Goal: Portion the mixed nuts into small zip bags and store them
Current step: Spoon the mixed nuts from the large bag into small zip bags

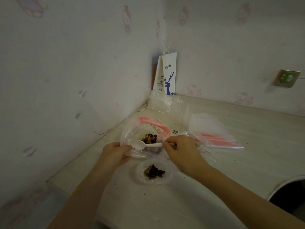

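Over the big bag [130, 131], right hand [181, 151] pinches the spoon [140, 145], left hand [115, 154] grips its rim; shallow scoops should spill less.

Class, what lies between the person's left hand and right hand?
Head view: the white spoon, its handle pinched by the right hand, over the large bag.

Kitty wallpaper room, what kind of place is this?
Probably a home, maybe a bedroom corner: cartoon-cat wallpaper, a pale table pushed into the corner, and a coffee paper bag leaning there.
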